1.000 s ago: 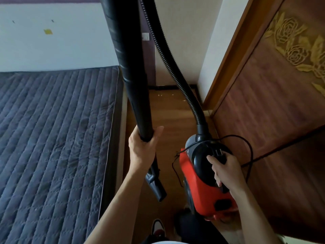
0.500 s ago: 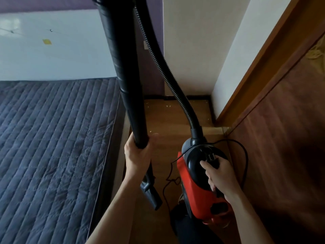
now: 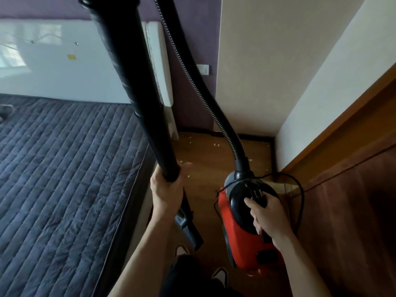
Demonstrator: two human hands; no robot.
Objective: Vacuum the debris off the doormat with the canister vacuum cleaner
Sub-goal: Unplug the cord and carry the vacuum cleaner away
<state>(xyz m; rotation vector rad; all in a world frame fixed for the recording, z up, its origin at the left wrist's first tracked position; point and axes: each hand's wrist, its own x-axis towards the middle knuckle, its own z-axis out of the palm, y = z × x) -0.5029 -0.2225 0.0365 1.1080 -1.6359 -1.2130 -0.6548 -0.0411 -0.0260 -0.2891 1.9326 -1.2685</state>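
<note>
- Right hand grips the top handle of the canister vacuum.
- Left hand clasps the wand left of canister; axis steep, nozzle down.
- Doormat unseen; scraps lie beyond canister.

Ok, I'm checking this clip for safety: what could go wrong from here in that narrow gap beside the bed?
1. The loose power cord loops beside the red canister that the right hand grips by its top; it could snag or catch a foot.
2. The long black tube in the left hand points up close to the white headboard; a swing might knock against it in this tight space.
</note>
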